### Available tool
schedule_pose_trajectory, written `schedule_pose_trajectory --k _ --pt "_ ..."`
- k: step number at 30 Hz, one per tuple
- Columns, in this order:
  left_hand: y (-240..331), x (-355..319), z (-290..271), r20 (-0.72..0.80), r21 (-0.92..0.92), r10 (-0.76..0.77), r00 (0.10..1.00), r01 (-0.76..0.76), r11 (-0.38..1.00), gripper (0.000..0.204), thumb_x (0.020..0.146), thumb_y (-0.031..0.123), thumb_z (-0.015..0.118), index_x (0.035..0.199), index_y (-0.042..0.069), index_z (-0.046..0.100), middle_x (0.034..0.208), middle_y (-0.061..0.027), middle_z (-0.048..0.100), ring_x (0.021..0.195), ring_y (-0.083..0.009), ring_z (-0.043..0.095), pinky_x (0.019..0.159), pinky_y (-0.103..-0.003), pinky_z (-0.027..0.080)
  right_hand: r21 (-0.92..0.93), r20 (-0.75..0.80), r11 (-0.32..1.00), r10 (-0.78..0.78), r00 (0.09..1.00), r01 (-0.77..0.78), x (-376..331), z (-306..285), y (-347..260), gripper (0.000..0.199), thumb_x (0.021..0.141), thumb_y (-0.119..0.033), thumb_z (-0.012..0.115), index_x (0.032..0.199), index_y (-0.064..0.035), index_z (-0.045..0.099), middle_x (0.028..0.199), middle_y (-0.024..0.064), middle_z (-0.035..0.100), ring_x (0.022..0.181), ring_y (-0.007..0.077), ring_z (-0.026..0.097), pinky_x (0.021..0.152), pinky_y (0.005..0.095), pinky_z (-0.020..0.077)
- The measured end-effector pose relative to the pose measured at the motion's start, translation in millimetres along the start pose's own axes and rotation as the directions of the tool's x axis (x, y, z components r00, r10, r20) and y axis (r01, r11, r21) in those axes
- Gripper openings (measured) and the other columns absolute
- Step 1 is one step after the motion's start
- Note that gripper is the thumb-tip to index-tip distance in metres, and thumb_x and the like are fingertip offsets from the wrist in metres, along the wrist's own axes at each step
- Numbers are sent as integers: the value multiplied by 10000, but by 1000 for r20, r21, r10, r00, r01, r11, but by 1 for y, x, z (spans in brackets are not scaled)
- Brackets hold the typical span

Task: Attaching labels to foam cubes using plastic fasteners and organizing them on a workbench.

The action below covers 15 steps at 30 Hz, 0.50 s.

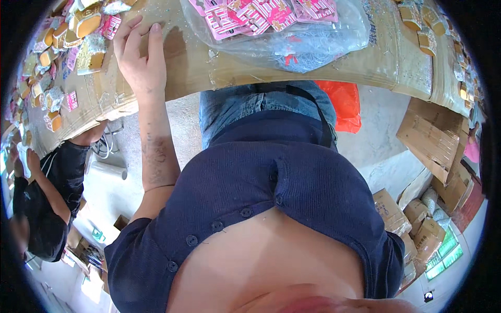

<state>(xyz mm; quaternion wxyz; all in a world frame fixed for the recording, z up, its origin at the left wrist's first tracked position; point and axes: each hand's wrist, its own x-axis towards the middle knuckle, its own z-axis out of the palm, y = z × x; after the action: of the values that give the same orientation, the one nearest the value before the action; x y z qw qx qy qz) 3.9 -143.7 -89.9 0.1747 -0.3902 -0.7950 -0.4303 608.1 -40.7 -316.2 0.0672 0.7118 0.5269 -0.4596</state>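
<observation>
My left hand rests over the brown cardboard-covered tabletop, fingers apart and slightly curled, with nothing visible in them. Just beyond its fingertips and to its left lies a crowded spread of small gold-and-orange pieces, several wrapped in clear film. A pink-and-white striped card lies close to the fingers. To the right of the hand sits a clear plastic bag, holding a pile of pink striped cards. My right hand is out of the picture.
More gold pieces lie at the table's right. Beneath the table hangs a red plastic bag. Cardboard boxes stand to the right. At the left, another person in black stands along the table.
</observation>
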Motion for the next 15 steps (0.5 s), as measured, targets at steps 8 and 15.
schedule_pose_trajectory --k 8,15 --pt "1 -1 -2 20 3 -10 1000 10 1000 159 883 136 670 975 12 706 1155 -100 625 1083 -214 568 859 -320 473 6 24 1000 25 999 -25 4 5 6 281 980 -268 505 1080 -20 594 934 75 604 831 158 552 764 329 457" --pt "5 0 0 26 -25 -70 997 71 997 143 898 103 648 981 0 702 1131 -107 638 1016 -198 598 830 -297 489 26 25 999 38 999 -39 5 9 12 297 981 -287 503 1066 -19 600 920 79 608 826 163 558 757 335 459"
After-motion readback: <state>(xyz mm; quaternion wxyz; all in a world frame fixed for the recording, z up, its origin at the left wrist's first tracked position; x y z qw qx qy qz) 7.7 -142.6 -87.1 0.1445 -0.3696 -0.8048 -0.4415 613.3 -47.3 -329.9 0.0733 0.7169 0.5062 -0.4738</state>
